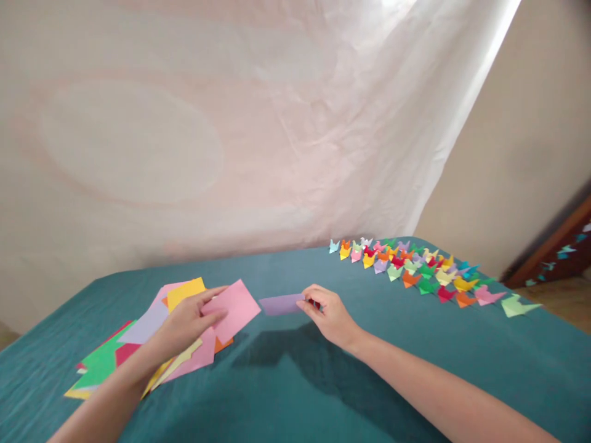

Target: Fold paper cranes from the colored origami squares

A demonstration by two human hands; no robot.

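Observation:
My left hand [194, 317] pinches a pink paper sheet [236, 307] between thumb and fingers. It is held over a loose pile of coloured paper [145, 323] with pink, lilac, yellow, green, red and orange sheets. To the right, my right hand [329, 312] grips one end of a purple paper sheet [281, 304], seen at a shallow angle above the table. The purple sheet's far end comes close to a corner of the pink one; whether they touch I cannot tell. Shadows of the right hand and paper fall on the cloth below.
Several rows of small folded paper birds [410, 271] in many colours stand at the table's right back. A teal cloth [258, 406] covers the table. Behind it hangs a pale sheet [258, 123]. More paper birds [566, 251] show by a dark wooden panel at far right.

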